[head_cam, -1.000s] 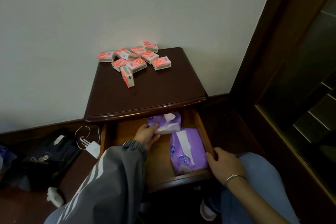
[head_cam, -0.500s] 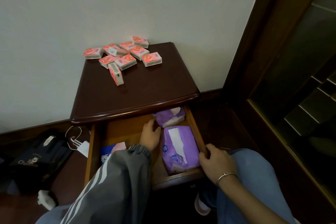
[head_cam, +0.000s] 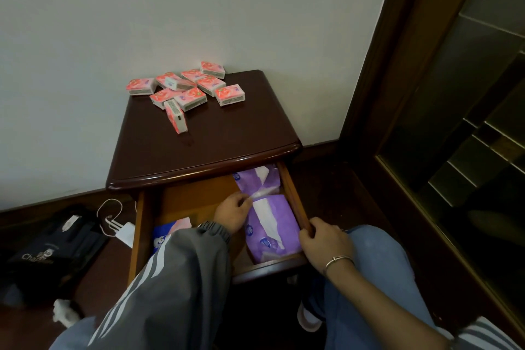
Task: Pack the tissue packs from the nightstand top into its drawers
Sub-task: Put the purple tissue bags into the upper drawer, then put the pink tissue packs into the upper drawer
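Several small pink tissue packs (head_cam: 187,91) lie in a loose cluster at the back of the dark nightstand top (head_cam: 216,133). Below it the top drawer (head_cam: 294,202) stands pulled out. Two purple tissue packs fill its right side, one at the back (head_cam: 261,179) and one nearer (head_cam: 272,230). My left hand (head_cam: 231,212) is inside the drawer and pinches the near edge of the back purple pack. My right hand (head_cam: 324,241) grips the drawer's right wall near its front corner. A blue and pink pack (head_cam: 167,231) shows at the drawer's left, partly hidden by my grey sleeve.
A white wall stands behind the nightstand and a dark wooden door frame (head_cam: 397,65) rises on the right. On the floor to the left lie a black bag (head_cam: 56,247), a white charger with cable (head_cam: 125,231) and a crumpled white tissue (head_cam: 64,314). My knees are close to the drawer front.
My left hand has pushed the back purple pack rightward against the drawer's right wall and further back. My right hand shifted from the drawer's front corner onto its right wall.
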{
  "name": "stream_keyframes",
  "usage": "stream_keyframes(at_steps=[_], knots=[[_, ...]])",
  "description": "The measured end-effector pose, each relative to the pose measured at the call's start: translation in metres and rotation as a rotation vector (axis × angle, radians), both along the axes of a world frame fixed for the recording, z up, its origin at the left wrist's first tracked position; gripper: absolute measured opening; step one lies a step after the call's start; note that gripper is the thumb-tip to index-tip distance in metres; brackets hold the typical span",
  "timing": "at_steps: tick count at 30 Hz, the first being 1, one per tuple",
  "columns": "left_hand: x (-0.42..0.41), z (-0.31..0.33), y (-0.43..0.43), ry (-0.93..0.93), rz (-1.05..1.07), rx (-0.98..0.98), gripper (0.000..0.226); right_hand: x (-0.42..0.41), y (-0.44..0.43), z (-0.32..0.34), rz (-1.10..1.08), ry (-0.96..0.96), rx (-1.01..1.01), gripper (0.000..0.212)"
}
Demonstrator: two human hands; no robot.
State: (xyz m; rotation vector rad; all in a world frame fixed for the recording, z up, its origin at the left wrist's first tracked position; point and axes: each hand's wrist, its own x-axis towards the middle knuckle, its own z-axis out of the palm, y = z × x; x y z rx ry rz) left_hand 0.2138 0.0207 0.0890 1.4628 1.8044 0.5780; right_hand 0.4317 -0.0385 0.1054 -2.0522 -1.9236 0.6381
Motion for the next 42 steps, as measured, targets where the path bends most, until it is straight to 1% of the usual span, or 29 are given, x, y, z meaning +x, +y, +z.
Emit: stream_keyframes(at_steps=[3,7,13,16,19,21,22,24,26,28,30,32,34,36,37,38,40,41,42], knots=[[-0.01,0.002,-0.003,-0.023,0.052,0.0,0.028,-0.002,0.001,-0.001,-0.024,-0.031,0.007,0.021],[-0.006,0.005,-0.002,-0.056,0.029,-0.031,0.027,-0.001,0.002,-0.003,-0.024,-0.049,0.002,0.021],[0.015,0.002,-0.003,-0.065,0.0,-0.054,0.038,-0.001,0.002,0.001,-0.015,-0.034,-0.038,0.02],[0.008,0.011,-0.007,-0.015,0.007,-0.009,0.045,-0.002,0.0,0.002,0.011,-0.034,-0.03,0.018],[-0.013,0.028,-0.016,0.069,-0.059,0.052,0.039,-0.005,-0.001,0.009,0.044,-0.089,-0.001,0.027],[-0.029,0.045,-0.026,0.058,-0.141,0.065,0.033,-0.006,0.001,0.018,0.104,-0.187,0.053,0.032],[-0.039,0.055,-0.031,0.044,-0.187,0.065,0.031,-0.007,0.004,0.025,0.142,-0.211,0.116,0.034],[-0.06,0.076,-0.037,0.022,-0.238,0.077,0.028,-0.014,0.018,0.04,0.214,-0.125,0.274,0.035],[-0.082,0.097,-0.034,-0.005,-0.198,0.115,0.026,-0.027,0.043,0.059,0.264,-0.028,0.399,0.035],[-0.103,0.112,-0.021,0.035,-0.109,0.218,0.027,-0.044,0.078,0.078,0.302,0.011,0.489,0.035],[-0.124,0.12,0.001,0.092,0.012,0.333,0.037,-0.062,0.119,0.094,0.351,0.019,0.553,0.034],[-0.141,0.12,0.026,0.173,0.091,0.386,0.052,-0.083,0.161,0.102,0.405,-0.018,0.541,0.039],[-0.154,0.116,0.055,0.256,0.119,0.367,0.07,-0.107,0.205,0.104,0.436,-0.112,0.472,0.05],[-0.161,0.11,0.085,0.255,0.147,0.335,0.08,-0.132,0.245,0.103,0.437,-0.23,0.405,0.065],[-0.161,0.108,0.099,0.197,0.176,0.337,0.077,-0.144,0.262,0.101,0.426,-0.255,0.371,0.07],[-0.16,0.106,0.112,0.106,0.215,0.353,0.069,-0.155,0.275,0.098,0.406,-0.24,0.331,0.073],[-0.154,0.098,0.131,-0.065,0.306,0.393,0.052,-0.172,0.291,0.083,0.381,-0.167,0.239,0.071],[-0.148,0.092,0.135,-0.078,0.35,0.399,0.048,-0.178,0.292,0.073,0.39,-0.164,0.198,0.068],[-0.143,0.085,0.137,-0.027,0.387,0.406,0.045,-0.181,0.289,0.062,0.397,-0.172,0.192,0.064]])
